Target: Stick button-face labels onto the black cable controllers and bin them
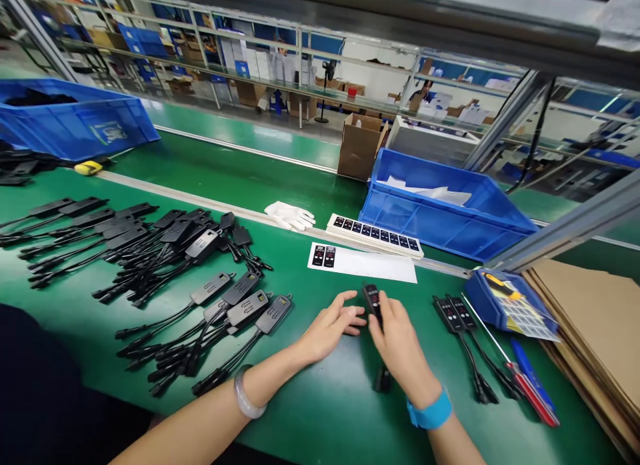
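Note:
My right hand point(399, 338) is closed around a small black controller box point(373, 301) that carries a black label with pale and red marks. Its cable end shows below the palm. Just to the left, my left hand point(333, 326) has its fingers apart and holds nothing; whether a fingertip touches the box I cannot tell. Beyond both hands lies a white label sheet point(370, 264) with two black labels at its left end. Two labelled controllers point(454, 313) with cables rest to the right. Many similar controllers point(273, 314), without labels on the faces showing, spread over the left side.
Behind the sheet are a stack of label strips point(375, 235), a white glove point(290, 215) and a blue bin point(445, 215). At right lie a screwdriver point(533, 393), a small blue tray point(487, 305) and cardboard sheets point(590, 345). Another blue bin point(75, 125) stands far left.

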Tool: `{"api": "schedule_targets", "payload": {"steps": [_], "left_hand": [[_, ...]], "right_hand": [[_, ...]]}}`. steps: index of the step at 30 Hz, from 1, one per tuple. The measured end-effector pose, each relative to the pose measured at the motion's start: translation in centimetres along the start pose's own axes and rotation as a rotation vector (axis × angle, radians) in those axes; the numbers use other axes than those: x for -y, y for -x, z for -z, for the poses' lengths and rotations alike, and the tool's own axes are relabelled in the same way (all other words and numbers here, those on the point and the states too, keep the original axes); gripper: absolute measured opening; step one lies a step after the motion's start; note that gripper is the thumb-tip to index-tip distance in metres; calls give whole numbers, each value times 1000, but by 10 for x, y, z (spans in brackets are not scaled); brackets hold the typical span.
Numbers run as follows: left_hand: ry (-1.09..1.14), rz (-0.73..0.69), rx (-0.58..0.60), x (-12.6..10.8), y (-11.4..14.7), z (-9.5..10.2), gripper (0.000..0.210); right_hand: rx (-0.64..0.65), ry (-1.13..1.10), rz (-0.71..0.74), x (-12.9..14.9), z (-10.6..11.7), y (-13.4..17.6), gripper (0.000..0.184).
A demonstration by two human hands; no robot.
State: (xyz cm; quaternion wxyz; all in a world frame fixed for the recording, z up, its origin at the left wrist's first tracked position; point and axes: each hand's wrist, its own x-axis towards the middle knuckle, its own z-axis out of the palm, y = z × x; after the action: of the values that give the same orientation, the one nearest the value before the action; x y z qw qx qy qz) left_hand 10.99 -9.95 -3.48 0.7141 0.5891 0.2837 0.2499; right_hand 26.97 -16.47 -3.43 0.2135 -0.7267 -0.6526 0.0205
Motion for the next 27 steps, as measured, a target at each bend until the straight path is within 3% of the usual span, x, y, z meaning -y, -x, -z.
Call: {"api": "schedule_targets", "payload": {"steps": [3, 5, 7, 9, 11, 14, 18, 22, 27], "left_hand": [[-611, -208, -73, -8, 5, 9, 42], [-960, -228, -109, -15, 7, 15, 42], [-1235, -129, -123, -21, 6, 22, 48], [-1413, 6, -116, -26, 0, 31, 57], [-1488, 90, -120, -29, -9, 42, 64], [-1515, 114, -148, -31, -22, 56, 65], [-1544, 106, -165, -29, -32, 64, 58], [-1560, 86, -186, -31, -35, 63, 46], [-1562, 81, -167, -62, -15, 76, 30]], "right_hand": [[16, 412, -154, -29, 18, -3, 38], [4, 554, -184, -41, 26, -12, 37], [-33, 439, -108, -42, 25, -31, 38], [-33, 184, 20, -30, 15, -60, 37], [-5, -11, 122, -12, -4, -93, 33], [-15, -139, 163, 14, -37, -135, 30], [-79, -316, 138, 27, -65, -159, 22], [-160, -504, 101, 24, -58, -147, 21], [-311, -699, -39, 10, -15, -100, 27]]}}
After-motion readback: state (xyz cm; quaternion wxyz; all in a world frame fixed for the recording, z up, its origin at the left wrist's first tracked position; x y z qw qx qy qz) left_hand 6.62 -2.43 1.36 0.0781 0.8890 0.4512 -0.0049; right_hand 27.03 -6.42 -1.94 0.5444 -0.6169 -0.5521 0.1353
